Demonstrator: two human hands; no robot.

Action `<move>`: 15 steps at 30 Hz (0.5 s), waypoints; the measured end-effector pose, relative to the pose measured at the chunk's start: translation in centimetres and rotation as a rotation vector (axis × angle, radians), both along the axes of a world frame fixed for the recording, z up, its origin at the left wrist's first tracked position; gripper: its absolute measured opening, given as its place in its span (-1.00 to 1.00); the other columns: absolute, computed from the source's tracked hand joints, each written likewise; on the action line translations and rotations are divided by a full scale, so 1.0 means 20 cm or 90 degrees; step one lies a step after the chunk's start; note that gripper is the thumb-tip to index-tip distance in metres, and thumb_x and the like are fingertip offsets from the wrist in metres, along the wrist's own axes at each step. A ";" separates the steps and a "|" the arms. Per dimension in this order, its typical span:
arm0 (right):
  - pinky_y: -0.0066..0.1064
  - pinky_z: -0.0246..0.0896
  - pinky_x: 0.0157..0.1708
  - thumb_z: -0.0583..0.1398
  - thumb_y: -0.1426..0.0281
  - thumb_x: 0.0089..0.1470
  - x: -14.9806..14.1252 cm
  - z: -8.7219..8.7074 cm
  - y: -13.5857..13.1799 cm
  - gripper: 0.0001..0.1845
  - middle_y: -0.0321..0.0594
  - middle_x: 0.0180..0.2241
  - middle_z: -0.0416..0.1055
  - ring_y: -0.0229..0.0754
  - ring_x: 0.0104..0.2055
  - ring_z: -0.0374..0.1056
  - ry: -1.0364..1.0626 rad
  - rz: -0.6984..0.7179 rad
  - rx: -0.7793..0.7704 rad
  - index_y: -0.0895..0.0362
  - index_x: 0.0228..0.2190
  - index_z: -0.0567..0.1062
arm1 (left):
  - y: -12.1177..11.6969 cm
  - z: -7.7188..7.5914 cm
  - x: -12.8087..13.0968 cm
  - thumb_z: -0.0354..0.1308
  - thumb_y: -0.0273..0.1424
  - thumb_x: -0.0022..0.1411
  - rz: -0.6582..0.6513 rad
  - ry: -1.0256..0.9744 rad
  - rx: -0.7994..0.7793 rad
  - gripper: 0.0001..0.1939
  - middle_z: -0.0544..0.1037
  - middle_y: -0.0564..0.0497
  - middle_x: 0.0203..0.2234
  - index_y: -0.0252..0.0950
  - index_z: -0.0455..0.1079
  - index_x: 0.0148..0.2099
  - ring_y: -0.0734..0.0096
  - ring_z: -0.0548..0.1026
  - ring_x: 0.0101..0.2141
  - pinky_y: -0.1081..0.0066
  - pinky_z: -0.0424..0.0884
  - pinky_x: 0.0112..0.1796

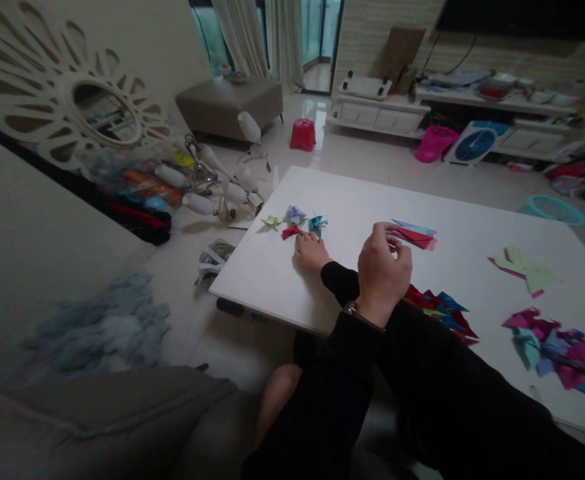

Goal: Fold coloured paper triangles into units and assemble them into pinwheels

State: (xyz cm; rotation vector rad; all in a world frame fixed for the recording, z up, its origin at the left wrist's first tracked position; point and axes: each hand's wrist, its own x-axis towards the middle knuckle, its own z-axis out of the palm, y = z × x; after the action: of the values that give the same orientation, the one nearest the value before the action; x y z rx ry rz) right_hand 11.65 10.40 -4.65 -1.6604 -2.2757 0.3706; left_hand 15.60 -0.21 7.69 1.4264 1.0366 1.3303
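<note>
My forearms cross over the white table (pixel 342 200). My left hand (pixel 385 270), with a watch at its wrist, has its fingers pinched at the near end of some flat folded papers (pixel 415 237) in red, blue and pink. Farther left, my right hand (pixel 312 253) reaches out from beneath the left forearm, its fingertips on a red paper crane (pixel 290 231). Around that crane are a green paper crane (pixel 272 222), a purple one (pixel 295 213) and a blue one (pixel 317 223). The right fingertips are partly hidden.
Right of my arms lie red and blue folded papers (pixel 445 310), a light green folded piece (pixel 525 267) and a colourful pile of paper cranes (pixel 562 350). A lamp fixture (pixel 222 190) stands on the floor beyond the left edge. A red stool (pixel 303 135) is farther back.
</note>
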 end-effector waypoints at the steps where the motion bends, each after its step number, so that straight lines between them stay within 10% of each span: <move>1: 0.01 -0.06 0.24 0.08 0.37 0.19 0.01 -0.01 0.00 -0.40 0.14 0.29 0.22 0.18 0.32 0.04 -0.004 -0.009 -0.006 0.22 0.24 0.29 | 0.00 0.00 0.00 0.05 -0.57 0.31 0.003 0.000 -0.002 -0.73 0.55 -0.09 -0.21 -0.17 0.29 0.00 0.31 0.52 -0.20 0.28 0.43 -0.14; 15: 0.07 0.10 0.20 0.03 0.43 0.21 0.00 -0.10 0.12 -0.51 0.18 0.34 0.12 0.24 0.32 0.04 -0.057 -0.009 -0.038 0.25 0.14 0.37 | -0.05 0.05 0.02 0.01 -0.52 0.36 0.011 0.011 0.015 -0.83 0.57 -0.10 -0.23 -0.22 0.33 -0.05 0.30 0.50 -0.22 0.29 0.38 -0.15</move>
State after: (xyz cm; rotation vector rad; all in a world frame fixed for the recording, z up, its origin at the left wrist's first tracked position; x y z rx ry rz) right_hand 11.57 12.80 -6.56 -1.7549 -2.3368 0.3728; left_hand 15.98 -1.12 8.59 1.4526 1.0497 1.3489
